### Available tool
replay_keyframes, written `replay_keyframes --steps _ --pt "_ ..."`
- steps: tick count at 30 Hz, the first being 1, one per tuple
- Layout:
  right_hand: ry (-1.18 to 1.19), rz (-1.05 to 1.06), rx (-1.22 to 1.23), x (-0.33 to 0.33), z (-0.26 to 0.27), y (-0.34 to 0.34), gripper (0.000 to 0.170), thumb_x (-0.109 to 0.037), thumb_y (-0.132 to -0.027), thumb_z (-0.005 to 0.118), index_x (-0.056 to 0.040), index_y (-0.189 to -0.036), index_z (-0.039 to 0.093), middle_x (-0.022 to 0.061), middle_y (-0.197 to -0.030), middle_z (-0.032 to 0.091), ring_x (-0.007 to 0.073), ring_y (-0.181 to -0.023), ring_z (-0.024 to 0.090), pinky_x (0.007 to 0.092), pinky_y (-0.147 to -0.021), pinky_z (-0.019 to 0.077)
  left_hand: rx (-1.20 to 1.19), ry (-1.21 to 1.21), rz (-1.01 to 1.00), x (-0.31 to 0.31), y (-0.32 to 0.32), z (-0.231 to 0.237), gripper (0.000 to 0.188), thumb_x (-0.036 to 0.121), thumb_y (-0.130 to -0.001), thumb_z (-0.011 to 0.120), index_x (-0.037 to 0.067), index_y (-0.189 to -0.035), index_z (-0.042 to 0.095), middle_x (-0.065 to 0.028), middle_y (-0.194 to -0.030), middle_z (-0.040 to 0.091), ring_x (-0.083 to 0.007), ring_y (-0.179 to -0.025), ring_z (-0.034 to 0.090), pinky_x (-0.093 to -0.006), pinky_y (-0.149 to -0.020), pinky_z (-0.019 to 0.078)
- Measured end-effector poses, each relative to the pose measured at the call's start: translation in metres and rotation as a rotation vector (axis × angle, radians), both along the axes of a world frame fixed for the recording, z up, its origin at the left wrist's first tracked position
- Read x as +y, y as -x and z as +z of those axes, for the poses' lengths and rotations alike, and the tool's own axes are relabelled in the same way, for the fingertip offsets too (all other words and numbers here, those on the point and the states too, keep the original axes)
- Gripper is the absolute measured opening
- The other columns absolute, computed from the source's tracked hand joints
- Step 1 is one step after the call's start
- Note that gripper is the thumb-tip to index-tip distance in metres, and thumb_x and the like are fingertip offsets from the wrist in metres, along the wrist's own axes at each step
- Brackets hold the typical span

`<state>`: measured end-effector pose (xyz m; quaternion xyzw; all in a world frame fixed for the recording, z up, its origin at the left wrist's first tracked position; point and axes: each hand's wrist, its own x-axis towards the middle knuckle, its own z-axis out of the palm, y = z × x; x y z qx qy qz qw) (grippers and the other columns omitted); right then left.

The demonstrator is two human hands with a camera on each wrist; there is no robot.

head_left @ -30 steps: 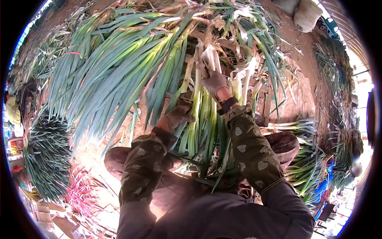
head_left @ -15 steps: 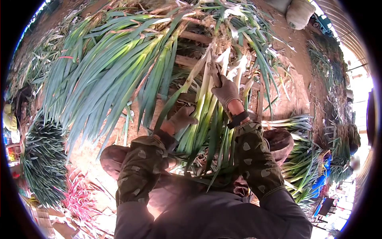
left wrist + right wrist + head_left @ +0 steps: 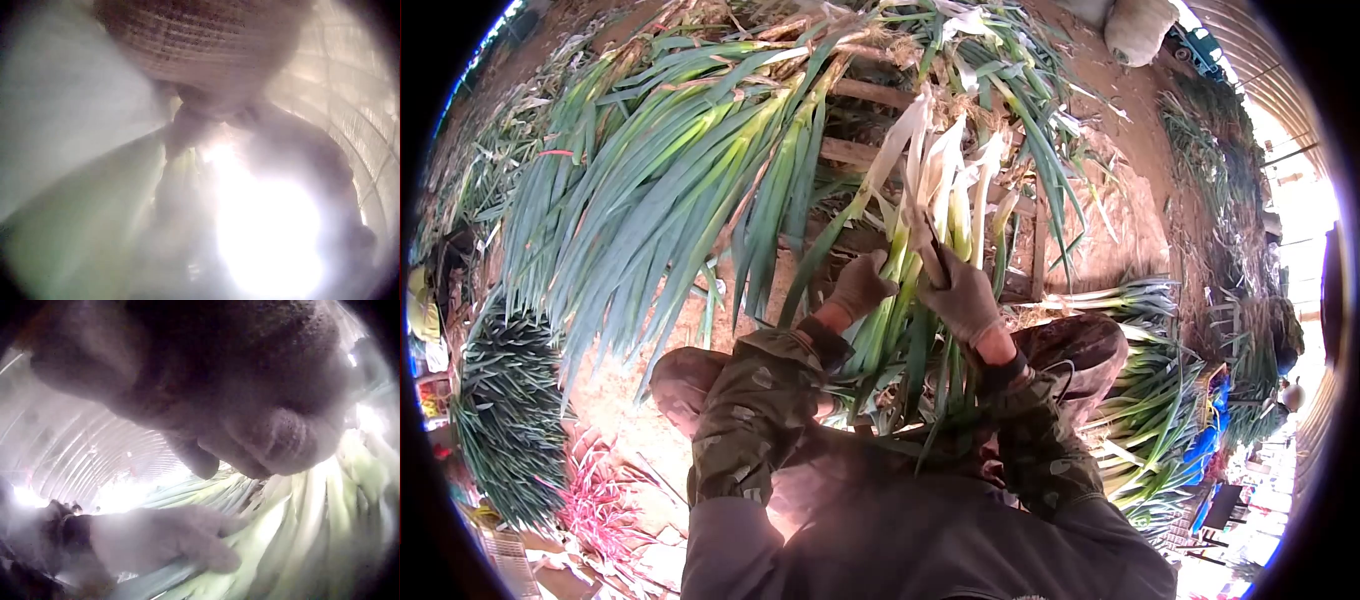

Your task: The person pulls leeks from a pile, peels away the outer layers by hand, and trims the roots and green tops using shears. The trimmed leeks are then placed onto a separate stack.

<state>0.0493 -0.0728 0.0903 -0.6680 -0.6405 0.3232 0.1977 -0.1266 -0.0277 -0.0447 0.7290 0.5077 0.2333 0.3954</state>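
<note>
Long green onions with white shanks [image 3: 961, 205] lie across the middle of the head view, roots away from the body. My gloved left hand [image 3: 862, 287] grips the green part of a stalk at the bundle's left edge; in the right wrist view that hand [image 3: 169, 540] has its thumb and fingers at the stalks. Just to its right, my gloved right hand [image 3: 962, 302] pinches a brownish, limp strip of outer skin [image 3: 919, 215] over the stalks. Something dark and narrow shows by its fingers, too unclear to name. Glare blurs the left wrist view.
A large heap of uncleaned onions [image 3: 650, 170] spreads at the left and far side over wooden slats [image 3: 850, 152]. Cleaned onions [image 3: 1145, 420] lie by the right knee. A dark green stack [image 3: 510, 420] and pink ties [image 3: 600, 500] are at the left.
My right hand has come down from the white shanks toward the body, drawing the skin strip along. My left hand stays at the stalks; the view has shifted slightly.
</note>
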Motion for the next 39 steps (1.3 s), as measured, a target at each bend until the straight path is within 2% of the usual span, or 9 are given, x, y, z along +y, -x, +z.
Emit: replay_keyframes --steps 8,13,19,24,26,29,32,35,39 --pt "-0.028 0.021 -0.034 -0.083 -0.02 -0.017 0.073 -0.026 -0.078 0.074 -0.0058 -0.141 0.045 0.0263 -0.091 0.068 0.0441 -0.084 0.067 0.048 -0.073 0.0539 -0.16 0.042 0.094 0.016 0.009 -0.01 0.046 0.027 -0.072 0.082 -0.004 -0.101 0.066 -0.0259 -0.096 0.068 -0.0425 -0.095 0.066 -0.0442 -0.084 0.0513" --pt "0.064 0.016 -0.005 -0.125 0.003 -0.013 0.072 -0.024 -0.078 0.074 -0.0056 -0.141 0.045 0.0262 -0.089 0.067 0.0442 -0.084 0.068 0.0481 -0.071 0.0544 -0.207 0.182 0.015 0.014 0.021 0.023 0.034 0.02 -0.086 0.071 -0.008 -0.105 0.065 -0.0232 -0.088 0.068 -0.0278 -0.079 0.064 -0.0385 -0.077 0.0487" --pt "0.003 0.111 -0.037 -0.166 0.002 -0.022 0.073 -0.021 -0.077 0.075 -0.0027 -0.141 0.045 0.0247 -0.086 0.068 0.0434 -0.079 0.069 0.0465 -0.069 0.0553 -0.331 0.196 0.054 0.002 0.02 0.018 0.03 0.019 -0.086 0.07 -0.008 -0.098 0.063 -0.0248 -0.082 0.063 -0.0261 -0.074 0.061 -0.0387 -0.075 0.0481" --pt "0.091 -0.046 0.022 -0.118 0.006 -0.026 0.064 -0.016 -0.076 0.075 0.0004 -0.134 0.053 0.0261 -0.095 0.068 0.0374 -0.088 0.07 0.0387 -0.076 0.0542 -0.08 -0.08 -0.057 -0.014 0.003 -0.013 0.033 0.025 -0.082 0.073 -0.003 -0.093 0.061 -0.0283 -0.088 0.063 -0.047 -0.088 0.062 -0.0465 -0.076 0.0503" --pt "-0.034 -0.054 -0.018 -0.081 0.004 -0.024 0.062 -0.016 -0.076 0.075 0.0005 -0.132 0.055 0.0245 -0.097 0.069 0.0297 -0.089 0.071 0.0367 -0.077 0.0533 -0.04 -0.098 -0.066 -0.04 -0.008 -0.009 0.031 0.027 -0.08 0.073 0.0 -0.09 0.061 -0.0269 -0.087 0.063 -0.0469 -0.087 0.062 -0.0489 -0.077 0.0503" --pt "-0.099 -0.043 0.072 -0.036 -0.001 -0.02 0.065 -0.02 -0.076 0.074 -0.0011 -0.135 0.053 0.0248 -0.092 0.069 0.0336 -0.086 0.072 0.0405 -0.074 0.0548 0.015 -0.061 -0.174 -0.044 -0.002 0.024 0.029 0.027 -0.078 0.075 0.004 -0.091 0.066 -0.0237 -0.085 0.065 -0.0417 -0.083 0.066 -0.0447 -0.074 0.0529" --pt "-0.137 0.076 0.094 -0.025 0.001 0.006 0.065 -0.019 -0.076 0.074 -0.0027 -0.136 0.052 0.0232 -0.095 0.069 0.0331 -0.083 0.071 0.04 -0.075 0.0551 -0.207 -0.16 0.119 0.013 0.039 0.035 0.033 0.029 -0.081 0.073 0.006 -0.104 0.064 -0.0217 -0.093 0.064 -0.0385 -0.087 0.065 -0.0459 -0.077 0.0524" --pt "0.012 0.148 0.125 -0.034 0.012 0.033 0.067 -0.017 -0.075 0.075 -0.0038 -0.136 0.052 0.0241 -0.092 0.068 0.0328 -0.079 0.07 0.0401 -0.072 0.0547 0.552 -0.43 0.594 0.079 0.084 0.035 0.052 0.028 -0.078 0.075 0.007 -0.123 0.058 -0.0161 -0.105 0.068 -0.0343 -0.088 0.069 -0.0454 -0.076 0.0543" --pt "0.081 0.167 0.211 -0.047 -0.017 0.044 0.071 -0.016 -0.074 0.076 -0.004 -0.139 0.05 0.026 -0.086 0.065 0.0362 -0.08 0.071 0.0398 -0.069 0.0535 0.876 -0.275 0.532 0.12 0.118 0.006 0.053 0.024 -0.082 0.071 0.003 -0.127 0.052 -0.0184 -0.111 0.066 -0.0362 -0.096 0.069 -0.0473 -0.078 0.0545"
